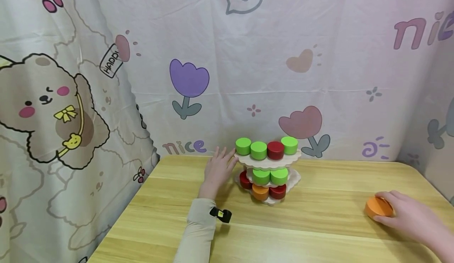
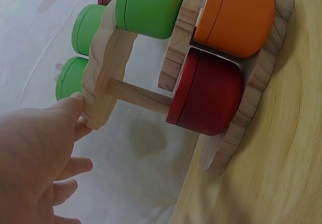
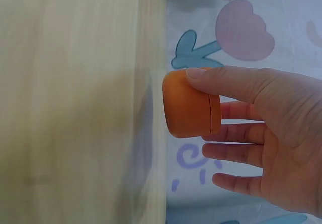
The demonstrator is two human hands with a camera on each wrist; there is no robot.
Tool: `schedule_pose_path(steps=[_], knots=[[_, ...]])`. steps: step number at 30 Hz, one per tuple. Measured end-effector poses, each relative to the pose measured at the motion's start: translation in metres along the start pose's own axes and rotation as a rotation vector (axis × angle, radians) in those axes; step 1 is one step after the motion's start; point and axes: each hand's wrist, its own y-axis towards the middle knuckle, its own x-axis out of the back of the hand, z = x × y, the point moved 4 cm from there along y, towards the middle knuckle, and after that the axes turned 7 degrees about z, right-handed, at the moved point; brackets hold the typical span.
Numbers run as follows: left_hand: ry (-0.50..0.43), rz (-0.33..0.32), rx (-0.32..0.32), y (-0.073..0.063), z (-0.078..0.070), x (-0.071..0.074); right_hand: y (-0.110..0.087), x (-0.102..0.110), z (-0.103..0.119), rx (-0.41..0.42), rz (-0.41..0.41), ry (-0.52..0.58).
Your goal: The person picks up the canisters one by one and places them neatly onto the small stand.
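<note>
A wooden three-tier stand (image 1: 270,161) with scalloped edges carries small round lidded tins on its levels. My left hand (image 1: 219,169) is at the left end of its top tier; in the left wrist view, thumb and index finger pinch the wooden edge beside a green tin (image 2: 70,79), other fingers spread. On the right, my right hand (image 1: 408,211) grips an orange tin (image 1: 376,208) between thumb and fingers. The right wrist view shows this orange tin (image 3: 188,105) tilted on its side in that camera, thumb across its wall, its lid toward the palm.
The top tier bears green tins (image 1: 258,150) and a dark red tin (image 1: 275,150). Two green tins (image 1: 261,177) sit on the middle tier; red tins (image 1: 278,192) and an orange tin (image 1: 260,192) sit lowest. Printed cloth (image 1: 248,58) hangs behind the wooden table (image 1: 319,227).
</note>
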Motion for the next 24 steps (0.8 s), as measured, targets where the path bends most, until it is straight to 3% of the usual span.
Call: schedule_pose_path(steps=[14,24], knots=[[-0.001,-0.003,-0.007,0.001,-0.001,0.001,0.023,0.01,0.049,0.095,-0.015,0.049],[-0.003,0.004,0.004,0.001,0.001,-0.003,0.039,0.013,0.085,0.185,-0.072,0.061]])
